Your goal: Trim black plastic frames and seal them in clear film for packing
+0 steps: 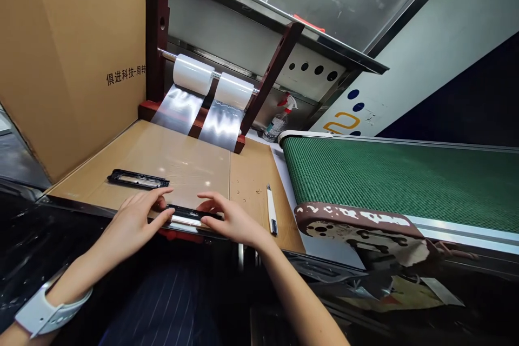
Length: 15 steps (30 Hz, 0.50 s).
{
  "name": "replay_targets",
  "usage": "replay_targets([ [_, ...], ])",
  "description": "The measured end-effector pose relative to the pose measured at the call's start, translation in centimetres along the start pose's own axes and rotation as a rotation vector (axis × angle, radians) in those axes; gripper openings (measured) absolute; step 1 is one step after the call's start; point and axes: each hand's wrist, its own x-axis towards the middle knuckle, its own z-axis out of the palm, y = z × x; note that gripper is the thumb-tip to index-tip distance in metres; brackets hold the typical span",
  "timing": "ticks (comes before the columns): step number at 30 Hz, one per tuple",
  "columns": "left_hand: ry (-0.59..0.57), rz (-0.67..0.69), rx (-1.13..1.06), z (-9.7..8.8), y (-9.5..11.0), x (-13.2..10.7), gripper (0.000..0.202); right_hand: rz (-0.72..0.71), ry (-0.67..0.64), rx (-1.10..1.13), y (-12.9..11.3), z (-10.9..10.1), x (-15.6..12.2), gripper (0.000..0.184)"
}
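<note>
At the near edge of the cardboard-covered bench lies a long black strip-shaped part (pixel 188 213) with a shiny, light-reflecting face. My left hand (pixel 140 219) has its thumb and fingers at the left end of this part. The right end is between the thumb and fingers of my right hand (pixel 235 221). A second black part (pixel 138 179), a narrow frame with a long slot, rests flat just beyond my left hand. Clear film (pixel 221 125) runs down from two rolls toward the bench top.
Two film rolls (pixel 193 74) hang on a rod in a dark red stand (pixel 265 84). A white utility knife (pixel 271 210) lies right of my hands. A green conveyor belt (pixel 389 178) borders the right side, a cardboard panel (pixel 81 54) the left. A spray bottle (pixel 278 121) stands behind.
</note>
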Motion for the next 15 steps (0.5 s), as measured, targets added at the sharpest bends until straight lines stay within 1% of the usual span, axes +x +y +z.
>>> replay_targets([
  [4, -0.028, -0.016, -0.010, -0.1, -0.1, 0.2, 0.048, -0.023, -0.058, 0.022, 0.2, -0.7, -0.4, 0.045],
  [9, -0.036, -0.018, -0.018, -0.6, 0.0, 0.3, 0.049, -0.059, -0.110, -0.033, 0.1, -1.2, -0.5, 0.047],
  [13, -0.050, -0.003, -0.032, -0.7, 0.2, 0.2, 0.051, -0.073, -0.109, -0.089, 0.1, -1.2, -0.8, 0.047],
  [15, -0.054, 0.002, -0.036, -0.4, -0.1, 0.0, 0.052, -0.076, -0.086, -0.127, 0.1, -1.0, -1.2, 0.046],
])
